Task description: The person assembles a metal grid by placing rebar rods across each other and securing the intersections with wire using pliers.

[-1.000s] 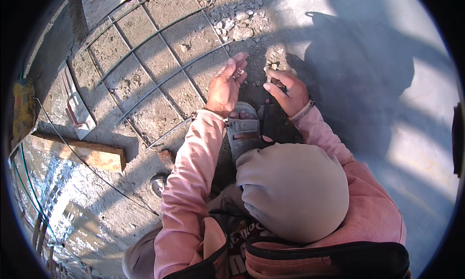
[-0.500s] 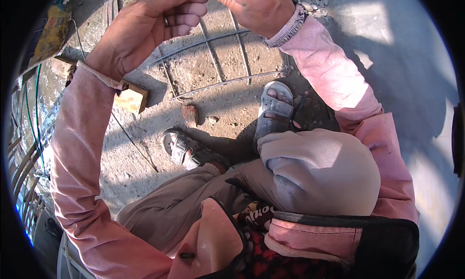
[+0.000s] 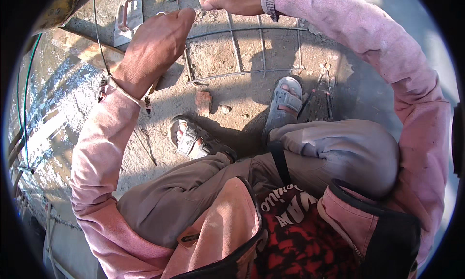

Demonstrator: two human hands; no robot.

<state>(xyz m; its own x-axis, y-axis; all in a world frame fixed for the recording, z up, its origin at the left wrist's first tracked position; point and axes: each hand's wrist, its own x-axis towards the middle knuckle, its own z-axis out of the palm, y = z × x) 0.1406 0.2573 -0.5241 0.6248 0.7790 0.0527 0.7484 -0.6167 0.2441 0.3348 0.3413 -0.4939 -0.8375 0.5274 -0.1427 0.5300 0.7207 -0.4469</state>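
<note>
My left hand [image 3: 157, 46] is held above the ground at upper left, back upward, with its fingers curled beneath. Its thumb side points toward my right hand [image 3: 231, 0], which is closed and partly cut off by the top edge. A narrow gap separates the two hands. Whatever either one grips is hidden or too small to name. Below them lies a grid of thin steel rods [image 3: 237, 51], crossed and slightly curved. A thin dark wire [image 3: 98, 31] runs down from the top edge to my left wrist.
Beside my right sandalled foot [image 3: 286, 99] lies a pincer-like tool [image 3: 329, 102] with dark handles. A reddish brick piece [image 3: 203, 103] sits near my left sandal [image 3: 191, 138]. A flat metal tool with a handle [image 3: 127, 24] and a wooden board [image 3: 82, 48] lie at upper left.
My hands have come apart from where they met. The left has turned back-up and moved slightly right and down. The view has shifted, and the pincer-like tool now shows more fully.
</note>
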